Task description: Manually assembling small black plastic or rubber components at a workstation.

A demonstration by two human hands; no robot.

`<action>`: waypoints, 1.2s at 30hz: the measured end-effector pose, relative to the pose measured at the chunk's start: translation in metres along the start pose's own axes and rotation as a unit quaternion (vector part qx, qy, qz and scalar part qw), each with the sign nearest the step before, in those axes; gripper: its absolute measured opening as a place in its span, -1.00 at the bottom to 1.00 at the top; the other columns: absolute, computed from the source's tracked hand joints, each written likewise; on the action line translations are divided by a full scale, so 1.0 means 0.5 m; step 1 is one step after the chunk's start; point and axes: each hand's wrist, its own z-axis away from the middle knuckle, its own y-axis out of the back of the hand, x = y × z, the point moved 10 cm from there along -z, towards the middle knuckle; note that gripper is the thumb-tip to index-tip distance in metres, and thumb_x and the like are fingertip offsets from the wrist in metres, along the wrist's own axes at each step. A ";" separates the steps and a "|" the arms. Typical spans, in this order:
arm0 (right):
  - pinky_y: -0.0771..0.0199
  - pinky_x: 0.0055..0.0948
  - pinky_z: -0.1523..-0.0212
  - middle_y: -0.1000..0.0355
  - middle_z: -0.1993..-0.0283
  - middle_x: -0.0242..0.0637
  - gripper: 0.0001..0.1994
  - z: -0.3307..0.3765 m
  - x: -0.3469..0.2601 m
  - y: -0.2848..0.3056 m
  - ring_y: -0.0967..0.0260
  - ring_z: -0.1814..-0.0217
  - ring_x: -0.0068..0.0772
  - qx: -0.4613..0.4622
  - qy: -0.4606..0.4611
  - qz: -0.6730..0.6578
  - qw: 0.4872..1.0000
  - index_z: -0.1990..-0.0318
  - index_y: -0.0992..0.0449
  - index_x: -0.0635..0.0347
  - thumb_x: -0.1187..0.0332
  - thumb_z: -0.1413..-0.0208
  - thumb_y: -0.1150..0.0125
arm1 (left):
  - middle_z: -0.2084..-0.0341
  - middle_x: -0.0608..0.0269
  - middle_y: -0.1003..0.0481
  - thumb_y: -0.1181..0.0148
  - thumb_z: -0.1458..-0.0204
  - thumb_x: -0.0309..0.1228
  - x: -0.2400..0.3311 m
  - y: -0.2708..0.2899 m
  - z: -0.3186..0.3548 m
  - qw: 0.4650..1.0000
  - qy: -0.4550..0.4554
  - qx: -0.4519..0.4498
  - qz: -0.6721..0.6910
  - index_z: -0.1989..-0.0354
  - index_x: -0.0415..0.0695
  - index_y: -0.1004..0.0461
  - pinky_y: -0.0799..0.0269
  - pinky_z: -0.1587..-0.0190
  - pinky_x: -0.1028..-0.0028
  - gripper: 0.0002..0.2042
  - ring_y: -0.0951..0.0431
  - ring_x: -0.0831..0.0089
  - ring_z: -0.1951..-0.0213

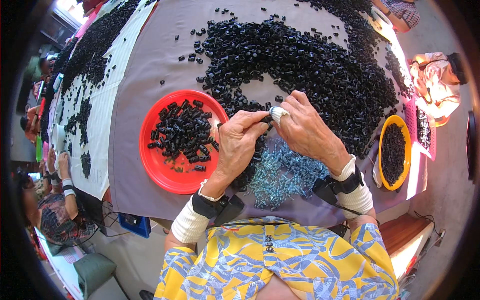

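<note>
1. Material, main heap: small, glossy black cylindrical plastic parts [300, 55], densely piled, with loose pieces scattered along the edge.
2. Material, second pile: thin, pale-blue, shiny coiled pieces [282, 175], loosely tangled, close in front of the wearer.
3. Containers: a round, smooth, red plastic tray [148, 167] carries more black parts at left; a yellow oval plastic bowl [408, 150] at right holds small dark pieces.
4. Wrist wear: ribbed white knitted cuffs [189, 224] lie under black straps bearing boxy units [229, 209].
5. Surface: a matte grey-mauve cloth [165, 60] covers the table. A striped whitish cloth [107, 125] lies alongside, also bearing black parts.
6. Room: a co-worker's hand [64, 164] rests near the far-left table edge; a blue plastic crate [134, 226] stands below the cloth.
7. Fingers: the left hand [236, 145] and right hand [307, 127] meet, fingertips pinched about a small dark piece [268, 119]. A white finger wrap [279, 114] covers one right finger.
8. Position: the piece sits between both sets of fingertips, above the table, mostly hidden; its exact form cannot be told.
</note>
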 end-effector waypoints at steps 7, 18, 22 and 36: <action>-0.25 -0.25 0.05 -0.30 0.44 -0.20 -0.91 0.000 -0.002 -0.002 -0.28 0.27 -0.21 0.005 0.011 -0.009 1.000 0.46 -0.37 0.29 0.49 0.17 -0.10 | 0.45 0.23 -0.49 -0.17 0.07 -0.63 -0.005 0.000 0.004 1.000 0.019 -0.006 -0.014 0.19 -0.29 -0.56 -0.36 0.35 0.60 -0.77 -0.47 0.55 0.42; -0.26 -0.31 0.13 -0.28 0.46 -0.22 -0.91 0.002 0.000 -0.018 -0.25 0.29 -0.24 -0.023 0.029 -0.039 0.999 0.48 -0.34 0.26 0.47 0.19 -0.09 | 0.48 0.22 -0.49 -0.16 0.08 -0.65 -0.005 0.000 0.002 0.999 0.006 -0.021 -0.028 0.20 -0.32 -0.55 -0.38 0.39 0.60 -0.77 -0.49 0.56 0.47; -0.25 -0.32 0.15 -0.27 0.47 -0.23 -0.91 0.006 0.002 -0.028 -0.25 0.31 -0.24 -0.009 0.029 -0.060 0.998 0.51 -0.33 0.23 0.47 0.19 -0.09 | 0.44 0.25 -0.48 -0.14 0.05 -0.68 -0.009 -0.001 0.003 0.999 0.007 -0.024 -0.048 0.18 -0.36 -0.53 -0.38 0.33 0.65 -0.77 -0.49 0.58 0.41; -0.27 -0.27 0.13 -0.28 0.47 -0.19 -0.92 0.012 0.014 -0.032 -0.27 0.31 -0.19 0.043 0.012 -0.086 0.995 0.48 -0.35 0.25 0.47 0.14 -0.11 | 0.45 0.28 -0.46 -0.11 0.01 -0.67 -0.019 -0.006 0.004 1.000 0.017 -0.024 -0.010 0.15 -0.36 -0.52 -0.38 0.32 0.64 -0.77 -0.49 0.58 0.41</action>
